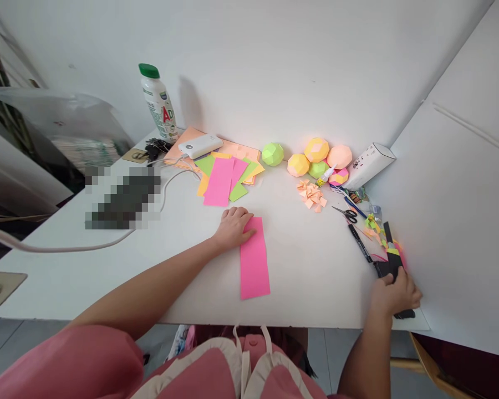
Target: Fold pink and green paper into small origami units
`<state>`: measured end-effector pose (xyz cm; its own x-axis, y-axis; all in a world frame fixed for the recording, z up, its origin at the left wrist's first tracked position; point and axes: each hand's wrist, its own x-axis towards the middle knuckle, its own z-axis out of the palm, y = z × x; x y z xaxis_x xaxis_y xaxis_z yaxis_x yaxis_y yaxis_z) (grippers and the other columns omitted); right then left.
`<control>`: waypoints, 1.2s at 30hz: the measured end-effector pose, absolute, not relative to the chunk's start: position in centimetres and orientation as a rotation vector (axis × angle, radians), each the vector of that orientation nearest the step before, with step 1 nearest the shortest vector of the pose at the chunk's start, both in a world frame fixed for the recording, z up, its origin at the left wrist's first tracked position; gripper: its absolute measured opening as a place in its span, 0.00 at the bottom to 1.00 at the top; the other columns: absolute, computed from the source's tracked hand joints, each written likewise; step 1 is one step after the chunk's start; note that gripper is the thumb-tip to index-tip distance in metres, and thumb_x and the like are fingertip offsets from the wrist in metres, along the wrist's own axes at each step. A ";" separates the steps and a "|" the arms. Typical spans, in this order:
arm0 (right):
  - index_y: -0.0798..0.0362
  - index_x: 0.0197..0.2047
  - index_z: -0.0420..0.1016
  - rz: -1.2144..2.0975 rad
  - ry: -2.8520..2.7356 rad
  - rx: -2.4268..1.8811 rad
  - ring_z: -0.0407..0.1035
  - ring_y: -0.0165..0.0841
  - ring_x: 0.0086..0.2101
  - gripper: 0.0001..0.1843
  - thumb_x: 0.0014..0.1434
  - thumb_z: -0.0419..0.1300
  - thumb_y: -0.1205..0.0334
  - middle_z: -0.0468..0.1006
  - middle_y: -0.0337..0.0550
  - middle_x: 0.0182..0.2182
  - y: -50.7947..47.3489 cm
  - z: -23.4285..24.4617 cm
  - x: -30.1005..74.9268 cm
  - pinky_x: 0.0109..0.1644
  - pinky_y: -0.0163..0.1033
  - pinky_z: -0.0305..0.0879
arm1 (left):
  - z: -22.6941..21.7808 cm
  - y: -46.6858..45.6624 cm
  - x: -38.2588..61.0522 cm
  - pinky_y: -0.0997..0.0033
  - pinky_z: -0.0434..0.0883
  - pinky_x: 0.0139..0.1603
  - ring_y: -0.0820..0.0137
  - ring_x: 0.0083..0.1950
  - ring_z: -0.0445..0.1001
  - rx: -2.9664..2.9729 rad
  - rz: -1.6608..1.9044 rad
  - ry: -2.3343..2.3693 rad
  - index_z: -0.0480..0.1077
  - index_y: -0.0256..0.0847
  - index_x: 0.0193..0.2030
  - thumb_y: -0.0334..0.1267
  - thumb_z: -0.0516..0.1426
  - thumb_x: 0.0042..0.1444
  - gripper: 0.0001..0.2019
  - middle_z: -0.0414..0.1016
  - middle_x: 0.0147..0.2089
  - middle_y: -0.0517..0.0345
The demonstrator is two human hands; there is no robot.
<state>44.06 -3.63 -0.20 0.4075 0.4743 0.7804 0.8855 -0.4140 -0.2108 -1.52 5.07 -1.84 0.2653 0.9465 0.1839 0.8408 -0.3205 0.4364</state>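
Pink paper lay under the fingers (244,221) of the left hand (232,228). They were flat and close together, not gripping, and they pressed only the upper left corner of the pink strip (254,260). This strip lay lengthwise on the white table (307,277), with its lower end near the front edge. Because only one corner was held, the strip could probably turn around that corner or lift at its free end, and a small push might slide it toward the edge. The fingers (407,292) of the right hand (395,295) were curled around the lower part of a black tool (386,269), far to the right and close to the wall (461,249). What kind of tool it was could not be told. The hand sat at the very corner of the table, so a loose grip might let the tool fall over the edge. Just beside it lay a black marker pen (360,241), small scissors (346,213) and some coloured scraps (373,224), all crowded together, and a careless pull of the tool could drag or roll them. The two hands were well apart, so attention on one side could leave the other unguarded. Farther back, the stack of coloured sheets (224,177) and the paper balls (316,151) seemed out of danger.
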 end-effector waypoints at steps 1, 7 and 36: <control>0.56 0.49 0.75 -0.827 -1.264 -2.003 0.65 0.53 0.47 0.21 0.53 0.51 0.65 0.75 0.59 0.47 -3.5 -0.3 43.4 0.47 0.59 0.56 | -1.8 5.1 -1.5 0.53 0.60 0.55 0.55 0.52 0.63 2.286 0.600 1.657 0.69 0.41 0.51 0.45 0.55 0.56 0.18 0.68 0.50 0.48; 0.57 0.50 0.74 -0.577 -1.875 -1.826 0.65 0.44 0.47 0.20 0.57 0.50 0.64 0.76 0.53 0.47 -2.8 -1.1 39.2 0.53 0.52 0.60 | -1.7 5.0 -1.5 0.53 0.60 0.54 0.55 0.51 0.63 2.245 0.610 1.671 0.71 0.42 0.48 0.46 0.55 0.55 0.16 0.67 0.46 0.48; 0.53 0.28 0.68 1.374 -1.470 -1.293 0.64 0.28 0.25 0.21 0.50 0.61 0.41 0.70 0.35 0.24 5.7 -0.3 18.9 0.29 0.35 0.62 | -0.4 4.8 -2.1 0.58 0.72 0.51 0.58 0.52 0.74 1.316 0.920 0.943 0.62 0.40 0.59 0.55 0.60 0.52 0.32 0.72 0.55 0.45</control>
<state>18.93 5.65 -0.31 -0.2260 0.9669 -0.1187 0.1840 -0.0773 -0.9799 -2.13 4.82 -0.40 0.3556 0.9340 -0.0355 -0.0124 0.0427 0.9990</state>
